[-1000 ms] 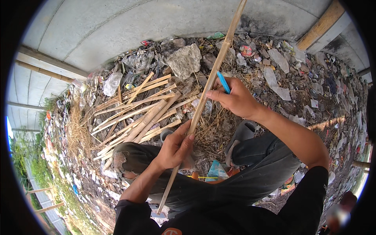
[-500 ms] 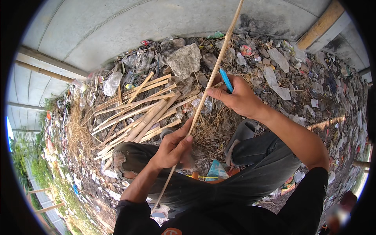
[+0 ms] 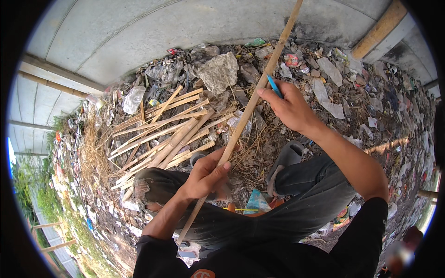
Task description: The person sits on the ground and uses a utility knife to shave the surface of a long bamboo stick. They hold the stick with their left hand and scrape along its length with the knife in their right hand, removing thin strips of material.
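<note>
A long bamboo strip (image 3: 252,99) slants across the view from the upper right down past my lap. My left hand (image 3: 208,175) is closed around its lower part, thumb on top. Higher up, my right hand (image 3: 291,105) rests its thumb tip at the strip's right edge. A slim blue tool with a pointed end (image 3: 273,85) sticks out of the curled right fingers; whether it is a pen or a cutter I cannot tell. The lower portion of that tool is hidden in the hand.
Several split bamboo strips (image 3: 162,134) lie piled on the left by my knee. A large rock (image 3: 219,73) sits near the concrete wall (image 3: 139,34). Litter and dry straw (image 3: 92,146) cover the ground. A person (image 3: 401,255) appears blurred at the lower right.
The bamboo strip has turned so its broader face shows, and its upper end has shifted right. My right hand has moved up and right with the blue tool; my left hand stays nearly in place.
</note>
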`<state>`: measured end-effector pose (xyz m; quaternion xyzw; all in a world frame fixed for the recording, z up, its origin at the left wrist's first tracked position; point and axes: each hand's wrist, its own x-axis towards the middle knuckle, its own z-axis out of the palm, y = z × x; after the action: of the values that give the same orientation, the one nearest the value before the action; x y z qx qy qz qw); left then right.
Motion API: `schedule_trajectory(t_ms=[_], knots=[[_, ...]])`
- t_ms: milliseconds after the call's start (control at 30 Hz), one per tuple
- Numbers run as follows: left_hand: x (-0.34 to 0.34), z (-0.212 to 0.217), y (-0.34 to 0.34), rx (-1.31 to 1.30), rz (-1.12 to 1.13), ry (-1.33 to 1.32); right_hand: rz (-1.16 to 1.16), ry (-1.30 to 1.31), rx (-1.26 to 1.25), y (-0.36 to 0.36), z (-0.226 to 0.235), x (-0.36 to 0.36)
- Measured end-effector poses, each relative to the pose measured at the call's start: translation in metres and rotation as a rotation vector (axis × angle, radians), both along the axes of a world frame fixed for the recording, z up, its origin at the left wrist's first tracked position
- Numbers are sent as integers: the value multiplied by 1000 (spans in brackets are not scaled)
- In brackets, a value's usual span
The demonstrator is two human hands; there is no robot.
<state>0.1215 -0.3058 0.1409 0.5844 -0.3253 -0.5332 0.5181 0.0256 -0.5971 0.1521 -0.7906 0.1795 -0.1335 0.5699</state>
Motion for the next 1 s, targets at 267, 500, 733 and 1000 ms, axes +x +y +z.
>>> schedule_trajectory(t_ms=[267,500,733,1000], knots=[[1,-6,-5,38,189,29,459,242,-380,81,13,-23],[4,-4,-8,-41,243,248,550,253,-296,94,11,-23],[9,0,-17,58,306,286,348,121,-537,78,-1,-13],[-1,-4,-6,84,276,273,167,236,-417,13,9,0]])
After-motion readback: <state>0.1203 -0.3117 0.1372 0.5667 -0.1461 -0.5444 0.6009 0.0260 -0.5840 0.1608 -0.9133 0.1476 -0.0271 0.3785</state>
